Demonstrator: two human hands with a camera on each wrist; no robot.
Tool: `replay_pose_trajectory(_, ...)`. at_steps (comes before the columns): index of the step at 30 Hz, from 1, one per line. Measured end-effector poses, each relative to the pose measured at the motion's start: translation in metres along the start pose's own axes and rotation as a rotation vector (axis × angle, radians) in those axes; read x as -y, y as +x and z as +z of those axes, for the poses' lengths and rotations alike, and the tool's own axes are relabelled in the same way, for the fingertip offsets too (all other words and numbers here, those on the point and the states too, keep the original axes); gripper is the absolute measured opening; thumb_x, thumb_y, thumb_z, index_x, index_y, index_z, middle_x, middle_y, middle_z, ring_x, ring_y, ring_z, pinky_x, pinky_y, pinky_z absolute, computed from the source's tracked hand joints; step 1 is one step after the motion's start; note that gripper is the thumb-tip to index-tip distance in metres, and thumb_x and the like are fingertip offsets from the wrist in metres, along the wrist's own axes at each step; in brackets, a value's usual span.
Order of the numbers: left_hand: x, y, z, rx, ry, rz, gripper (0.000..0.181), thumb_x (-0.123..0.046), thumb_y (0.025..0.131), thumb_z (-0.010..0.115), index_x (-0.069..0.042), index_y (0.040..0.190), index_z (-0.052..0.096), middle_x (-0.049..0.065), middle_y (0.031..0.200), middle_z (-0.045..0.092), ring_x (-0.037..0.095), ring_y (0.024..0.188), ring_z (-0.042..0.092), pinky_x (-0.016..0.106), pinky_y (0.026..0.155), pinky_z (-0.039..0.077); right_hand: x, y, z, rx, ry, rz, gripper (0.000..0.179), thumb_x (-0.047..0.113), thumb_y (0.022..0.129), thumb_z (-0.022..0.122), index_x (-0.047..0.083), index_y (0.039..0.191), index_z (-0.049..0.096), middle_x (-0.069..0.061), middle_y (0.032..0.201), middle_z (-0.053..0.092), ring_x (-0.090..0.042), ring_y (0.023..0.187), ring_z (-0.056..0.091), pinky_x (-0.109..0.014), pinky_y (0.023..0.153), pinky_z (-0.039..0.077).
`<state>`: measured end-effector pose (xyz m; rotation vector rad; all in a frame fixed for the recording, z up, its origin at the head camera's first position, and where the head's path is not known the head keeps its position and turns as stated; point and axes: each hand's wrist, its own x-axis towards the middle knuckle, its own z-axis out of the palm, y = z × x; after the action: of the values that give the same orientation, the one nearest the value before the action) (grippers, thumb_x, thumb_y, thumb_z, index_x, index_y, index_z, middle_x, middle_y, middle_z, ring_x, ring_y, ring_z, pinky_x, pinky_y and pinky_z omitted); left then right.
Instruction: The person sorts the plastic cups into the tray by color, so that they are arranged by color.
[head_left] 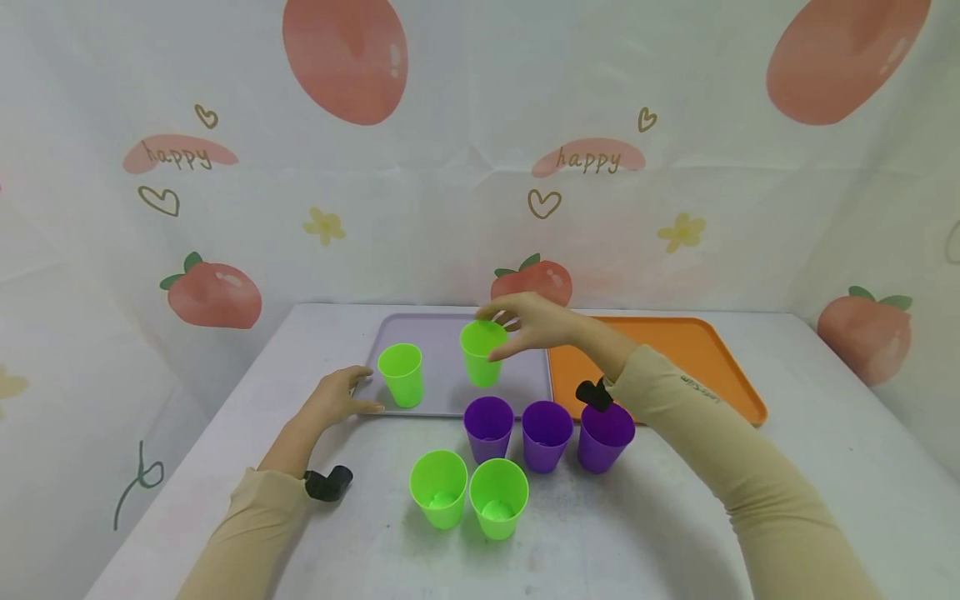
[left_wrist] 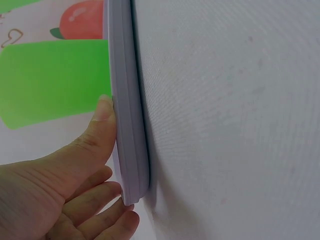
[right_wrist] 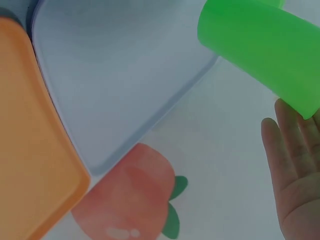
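Note:
My right hand [head_left: 536,322] grips a light green cup [head_left: 477,360] near its rim, over the grey tray [head_left: 450,403]. In the right wrist view, several fingers [right_wrist: 287,135] are at the cup's [right_wrist: 260,45] rim, while the thumb is out of sight. Another green cup [head_left: 403,379] stands upright on the tray's left part. Beside the tray's left front corner is my left hand [head_left: 337,396], its fingers loosely bent and holding nothing. The left wrist view has the thumb close to the tray's edge [left_wrist: 127,120], overlapping the standing cup [left_wrist: 55,82]; contact is unclear.
Three purple cups [head_left: 546,437] stand in a row before the trays. Nearer are two more green cups, one at left [head_left: 438,490] and one at right [head_left: 498,500]. An orange tray [head_left: 682,358] adjoins the grey one on the right, under my right forearm. A printed cloth [head_left: 465,100] hangs behind.

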<state>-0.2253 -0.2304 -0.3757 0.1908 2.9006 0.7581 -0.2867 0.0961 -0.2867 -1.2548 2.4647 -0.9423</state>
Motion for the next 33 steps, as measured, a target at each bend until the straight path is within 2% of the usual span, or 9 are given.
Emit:
replay_pose_trajectory(5, 0.001, 0.001, 0.000, -0.003, 0.003, 0.007, 0.073, -0.023, 0.074, 0.078, 0.009, 0.130, 0.044, 0.032, 0.134, 0.046, 0.048, 0.122, 0.045, 0.054, 0.101, 0.041, -0.001, 0.007, 0.002, 0.022, -0.012, -0.010, 0.060, 0.019, 0.076, 0.078, 0.000, 0.127, 0.053, -0.016, 0.129, 0.057, -0.035, 0.116, 0.058, -0.046, 0.098, 0.049)
replay_pose_trajectory(27, 0.001, 0.000, 0.000, -0.008, 0.000, 0.003, 0.072, -0.023, 0.075, 0.078, 0.009, 0.131, 0.045, 0.032, 0.133, 0.047, 0.048, 0.122, 0.046, 0.055, 0.102, 0.041, -0.001, 0.036, 0.012, 0.141, -0.051, 0.054, 0.061, 0.020, 0.076, 0.078, 0.003, 0.129, 0.054, -0.013, 0.129, 0.058, -0.029, 0.114, 0.060, -0.038, 0.099, 0.050)
replay_pose_trajectory(33, 0.001, 0.000, -0.001, 0.002, -0.002, -0.004, 0.074, -0.024, 0.075, 0.077, 0.008, 0.132, 0.044, 0.033, 0.134, 0.045, 0.048, 0.123, 0.045, 0.055, 0.102, 0.040, -0.002, 0.042, 0.016, 0.188, -0.045, 0.053, 0.063, 0.020, 0.076, 0.078, 0.002, 0.130, 0.052, -0.014, 0.130, 0.057, -0.031, 0.115, 0.060, -0.041, 0.101, 0.048)
